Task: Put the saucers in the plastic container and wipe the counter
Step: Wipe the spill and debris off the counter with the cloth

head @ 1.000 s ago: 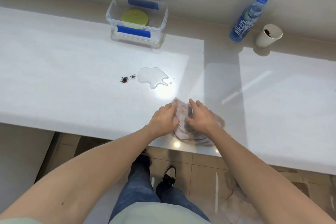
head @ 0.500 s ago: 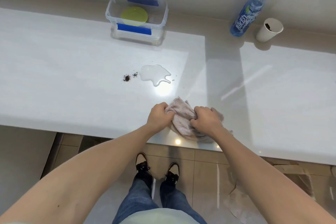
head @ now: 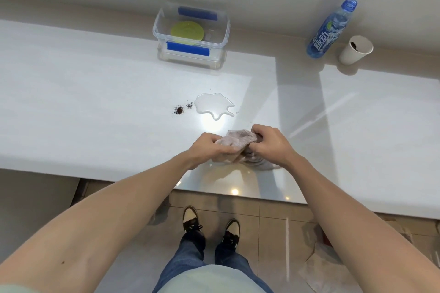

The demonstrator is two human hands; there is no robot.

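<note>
A clear plastic container [head: 223, 38] with blue clips stands at the back of the white counter [head: 83, 107], and a lime-green saucer [head: 187, 31] lies inside it. A water puddle [head: 213, 104] and dark crumbs [head: 179, 110] sit mid-counter. Near the front edge, my left hand [head: 210, 148] and my right hand [head: 269, 144] both grip a bunched beige cloth [head: 238, 139], lifted a little off the counter.
A blue water bottle [head: 329, 31] leans at the back right beside a white paper cup [head: 356, 50] with dark residue. Below the counter edge are tiled floor, my shoes [head: 212, 223], and crumpled paper [head: 333, 266] at the lower right.
The cloth lay flat under both palms a second ago; now both hands have closed on it, gathered it into a bunch and raised it slightly.
</note>
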